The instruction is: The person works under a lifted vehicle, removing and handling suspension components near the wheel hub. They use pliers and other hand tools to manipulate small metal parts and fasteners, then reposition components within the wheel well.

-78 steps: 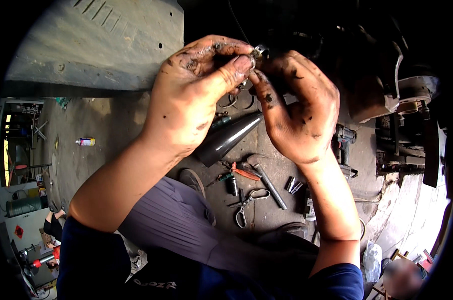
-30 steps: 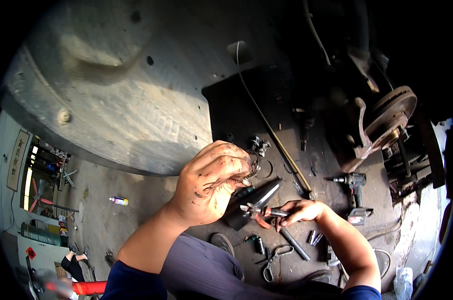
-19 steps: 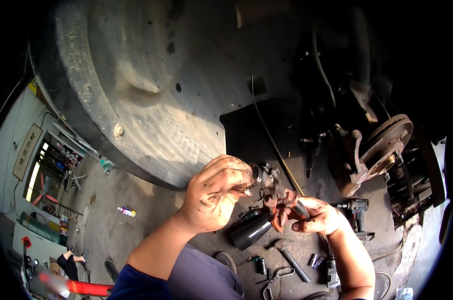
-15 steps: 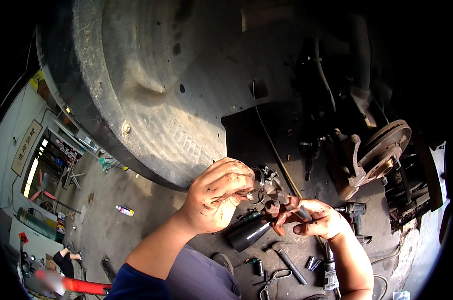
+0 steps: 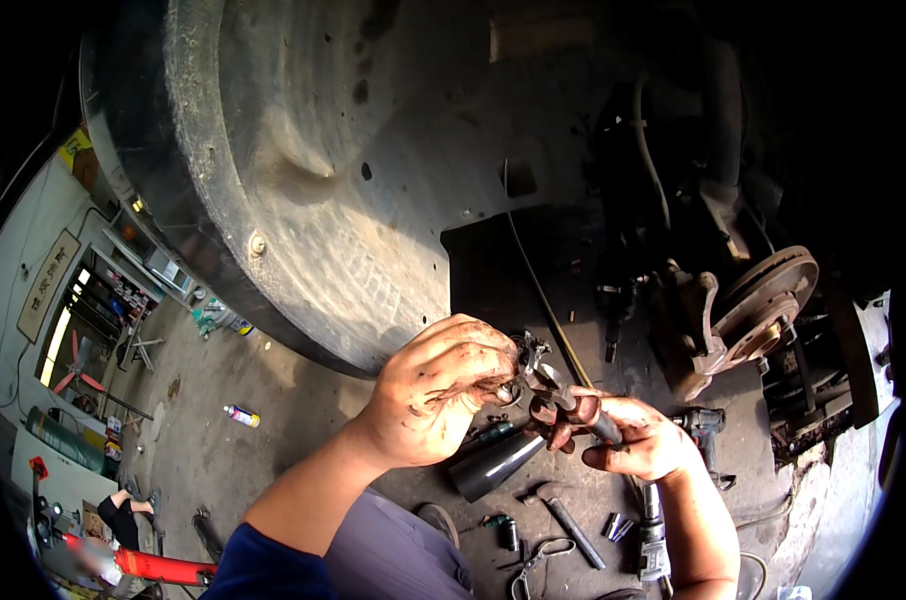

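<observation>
My left hand (image 5: 443, 385), smeared with black grease, is closed with its fingertips pinching a small greasy metal part (image 5: 535, 350) that has a ring-like edge. From the right, my right hand (image 5: 638, 440) is wrapped around a dark, pliers-like hand tool (image 5: 598, 420). The tool's metal end points left and meets or nearly meets the part in my left hand. Reddish-brown pieces around the tool cannot be told apart clearly as handle or fingers. Just below the hands lies a black cone-shaped piece (image 5: 495, 467).
A hammer (image 5: 573, 525), scissors (image 5: 543, 560), a cordless drill (image 5: 705, 425) and a grey power tool (image 5: 654, 545) lie on the floor. Right stands a rusty brake disc (image 5: 778, 290) on the hub. The wheel-arch liner (image 5: 303, 220) overhangs. A spray can (image 5: 241, 415) and a person (image 5: 123, 520) are farther left.
The tool in my right hand has turned slightly, and its end sits closer to the part in my left hand. My left hand has barely moved. The view has shifted a little.
</observation>
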{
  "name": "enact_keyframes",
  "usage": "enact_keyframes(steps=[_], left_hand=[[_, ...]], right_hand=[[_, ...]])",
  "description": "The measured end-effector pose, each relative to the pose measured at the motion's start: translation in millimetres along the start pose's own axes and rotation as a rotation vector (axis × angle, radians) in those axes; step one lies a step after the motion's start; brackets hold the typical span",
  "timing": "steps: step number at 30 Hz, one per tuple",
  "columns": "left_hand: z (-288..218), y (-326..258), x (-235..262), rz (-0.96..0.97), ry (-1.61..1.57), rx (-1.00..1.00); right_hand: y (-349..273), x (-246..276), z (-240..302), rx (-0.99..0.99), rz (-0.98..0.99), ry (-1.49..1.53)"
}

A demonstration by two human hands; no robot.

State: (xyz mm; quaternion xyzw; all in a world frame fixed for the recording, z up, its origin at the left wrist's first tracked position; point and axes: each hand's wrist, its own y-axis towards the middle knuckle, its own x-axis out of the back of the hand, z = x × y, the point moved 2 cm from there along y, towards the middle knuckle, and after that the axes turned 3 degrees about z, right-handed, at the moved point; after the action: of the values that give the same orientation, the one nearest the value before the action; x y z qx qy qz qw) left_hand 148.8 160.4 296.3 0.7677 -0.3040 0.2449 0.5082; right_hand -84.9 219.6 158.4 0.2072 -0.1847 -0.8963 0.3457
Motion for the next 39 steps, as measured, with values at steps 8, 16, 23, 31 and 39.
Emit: enact_keyframes(steps=[8, 16, 23, 31, 39], left_hand=[[3.6, -0.5, -2.3, 0.026, 0.016, -0.018], [2.0, -0.4, -6.0, 0.01, -0.039, -0.001], [-3.7, -6.9, -11.7, -0.053, -0.08, 0.124], [-15.9, -3.5, -10.3, -0.114, -0.029, 0.066], [-17.5, -6.7, -13.7, -0.167, -0.021, 0.049]], right_hand=[[13.1, -5.9, 7.0, 0.106, -0.106, -0.348], [6.3, -7.3, -7.0, 0.165, -0.195, -0.429], [22.2, -13.8, 4.0, 0.142, -0.221, -0.59], [27.7, -19.5, 3.2, 0.245, -0.303, -0.785], [23.6, -19.9, 4.5, 0.195, -0.31, -0.907]])
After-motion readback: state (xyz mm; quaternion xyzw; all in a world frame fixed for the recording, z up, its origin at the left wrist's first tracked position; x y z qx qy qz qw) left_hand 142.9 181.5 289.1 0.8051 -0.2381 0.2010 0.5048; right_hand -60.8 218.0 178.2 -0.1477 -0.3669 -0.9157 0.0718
